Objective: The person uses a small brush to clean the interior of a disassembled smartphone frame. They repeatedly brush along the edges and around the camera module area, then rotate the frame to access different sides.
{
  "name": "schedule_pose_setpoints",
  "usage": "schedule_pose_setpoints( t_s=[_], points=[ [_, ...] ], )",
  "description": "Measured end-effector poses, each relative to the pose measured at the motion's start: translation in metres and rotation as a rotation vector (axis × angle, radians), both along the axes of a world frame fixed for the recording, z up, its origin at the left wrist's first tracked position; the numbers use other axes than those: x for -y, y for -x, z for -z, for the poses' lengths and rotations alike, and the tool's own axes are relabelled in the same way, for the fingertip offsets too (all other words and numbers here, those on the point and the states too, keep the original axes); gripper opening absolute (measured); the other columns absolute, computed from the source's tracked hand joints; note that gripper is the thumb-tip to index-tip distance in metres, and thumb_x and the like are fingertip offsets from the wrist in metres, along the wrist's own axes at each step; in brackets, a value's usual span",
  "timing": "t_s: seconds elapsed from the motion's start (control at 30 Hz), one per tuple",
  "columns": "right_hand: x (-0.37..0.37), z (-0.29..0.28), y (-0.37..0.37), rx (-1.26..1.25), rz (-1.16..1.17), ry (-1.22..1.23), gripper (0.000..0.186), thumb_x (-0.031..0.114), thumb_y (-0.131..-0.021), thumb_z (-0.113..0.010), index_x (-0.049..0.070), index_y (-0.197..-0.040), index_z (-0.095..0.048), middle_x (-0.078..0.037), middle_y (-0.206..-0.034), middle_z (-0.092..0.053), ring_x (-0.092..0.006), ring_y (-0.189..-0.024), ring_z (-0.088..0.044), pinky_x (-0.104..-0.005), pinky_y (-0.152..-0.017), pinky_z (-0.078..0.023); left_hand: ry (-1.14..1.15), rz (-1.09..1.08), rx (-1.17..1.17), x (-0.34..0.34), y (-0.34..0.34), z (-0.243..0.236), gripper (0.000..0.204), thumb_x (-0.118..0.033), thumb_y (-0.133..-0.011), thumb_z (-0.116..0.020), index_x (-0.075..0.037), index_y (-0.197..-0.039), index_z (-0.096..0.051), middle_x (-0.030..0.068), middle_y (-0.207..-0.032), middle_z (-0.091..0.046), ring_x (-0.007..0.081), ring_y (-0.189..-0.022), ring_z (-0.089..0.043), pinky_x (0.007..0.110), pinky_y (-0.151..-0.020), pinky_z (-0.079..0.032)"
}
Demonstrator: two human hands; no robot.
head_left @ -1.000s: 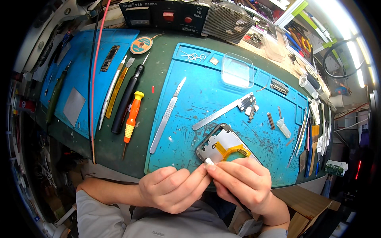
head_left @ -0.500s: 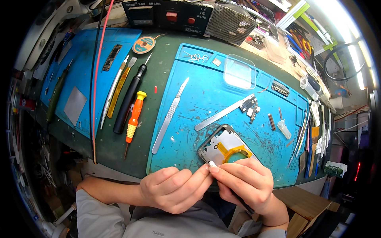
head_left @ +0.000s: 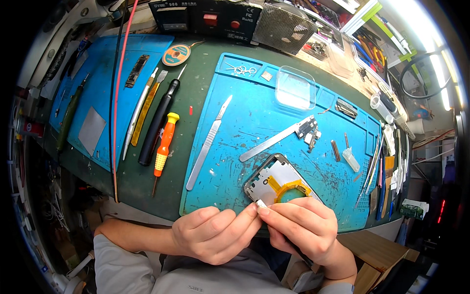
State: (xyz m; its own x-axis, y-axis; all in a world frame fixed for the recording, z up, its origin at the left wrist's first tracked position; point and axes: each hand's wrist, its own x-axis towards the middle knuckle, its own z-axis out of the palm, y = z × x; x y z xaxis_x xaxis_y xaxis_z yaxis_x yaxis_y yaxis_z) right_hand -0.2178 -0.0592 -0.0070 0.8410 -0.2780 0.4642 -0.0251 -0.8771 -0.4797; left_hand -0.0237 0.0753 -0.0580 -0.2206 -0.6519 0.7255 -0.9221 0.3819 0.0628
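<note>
Brightly lit across the large blue mat [head_left: 232,134], and only softly shadowed there. Glares hardest at the white tube lamp [head_left: 437,71] beyond the mat on its right, blown out to plain white. Sinks into gloom well left of the mat and farther right. Looks crisp over the mat, bends strongly away from it, ends in a black rounded rim.

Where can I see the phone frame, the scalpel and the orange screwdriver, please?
Phone frame [head_left: 285,171]: head view, on its silver inner plate.
Scalpel [head_left: 206,145]: head view, on its metal handle.
Orange screwdriver [head_left: 165,140]: head view, on the orange part of its handle.
</note>
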Motion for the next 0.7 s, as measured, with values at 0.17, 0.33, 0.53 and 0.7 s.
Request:
schedule_pose_setpoints(
  t_s=[0.17,0.33,0.53,0.7],
  points=[
    [-0.0004,-0.0008,0.0001,-0.02,0.002,-0.009,0.043,0.001,-0.073,-0.084,-0.002,-0.115,-0.081,-0.008,-0.106,-0.078,-0.0206,-0.081,-0.073,-0.0309,-0.07,-0.061,-0.008,-0.002,0.004,-0.0009,-0.0001,-0.0003,0.02,-0.017,-0.095,-0.066,-0.011,-0.099,-0.084,0.0012,-0.106,-0.083,0.0099,-0.081,-0.059,0.026,-0.068,-0.042],
    [-0.0055,-0.0012,0.002,-0.05,0.041,-0.024,0.039,0.003,-0.08,-0.086,0.004,-0.119,-0.083,-0.006,-0.11,-0.08,-0.0211,-0.083,-0.074,-0.0313,-0.071,-0.06,-0.021,0.0,0.011,-0.0024,-0.001,-0.0008,0.019,-0.017,-0.095,-0.066,-0.011,-0.099,-0.084,0.0011,-0.106,-0.083,0.01,-0.081,-0.059,0.026,-0.068,-0.042],
    [-0.0058,0.0013,0.0009,-0.018,0.061,-0.031,0.039,0.001,-0.079,-0.085,0.004,-0.117,-0.083,-0.007,-0.108,-0.08,-0.0214,-0.081,-0.074,-0.0315,-0.07,-0.06,-0.013,-0.005,0.013,-0.0012,-0.0007,-0.0011,0.019,-0.016,-0.095,-0.066,-0.011,-0.099,-0.084,0.001,-0.107,-0.084,0.0101,-0.082,-0.059,0.026,-0.068,-0.042],
    [-0.0011,0.0017,-0.0011,0.022,0.01,0.022,0.044,-0.001,-0.07,-0.082,-0.005,-0.114,-0.08,-0.009,-0.104,-0.078,-0.0203,-0.077,-0.072,-0.0303,-0.068,-0.061,-0.004,-0.012,0.014,-0.0014,-0.0008,-0.0005,0.02,-0.017,-0.096,-0.066,-0.011,-0.1,-0.084,0.0009,-0.108,-0.084,0.0099,-0.082,-0.058,0.026,-0.068,-0.042]
  ],
)
